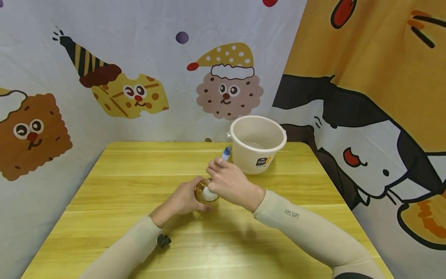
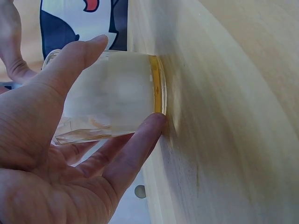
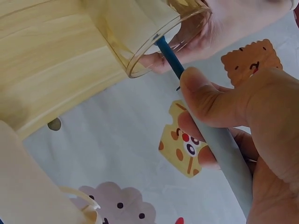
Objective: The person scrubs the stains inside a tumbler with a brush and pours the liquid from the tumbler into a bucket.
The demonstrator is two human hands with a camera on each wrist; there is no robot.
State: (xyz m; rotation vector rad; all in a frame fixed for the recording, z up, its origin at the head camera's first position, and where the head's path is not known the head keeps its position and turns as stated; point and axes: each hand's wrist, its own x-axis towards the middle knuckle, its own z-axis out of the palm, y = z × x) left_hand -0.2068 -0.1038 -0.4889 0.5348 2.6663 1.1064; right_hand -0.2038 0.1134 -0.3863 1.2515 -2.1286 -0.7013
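In the head view an amber-tinted clear glass cup point(image 1: 199, 192) stands at mid-table, its base right at the tabletop in the left wrist view. My left hand point(image 1: 182, 198) holds it by the side, thumb on one side and fingers on the other point(image 2: 79, 182). Inside the cup is the white sponge head point(image 1: 210, 195) of a cup brush, filling much of the glass point(image 2: 112, 88). My right hand point(image 1: 232, 182) grips the brush's grey-blue handle point(image 3: 224, 154) above the rim. A dark blue neck point(image 3: 170, 57) runs from the handle into the sponge.
A cream plastic bucket point(image 1: 244, 155) with a label stands just behind my right hand. The wooden table point(image 1: 139, 162) meets a cartoon-printed cloth point(image 1: 146, 46) at the back and sides. A small black device point(image 1: 163, 240) sits at my left wrist.
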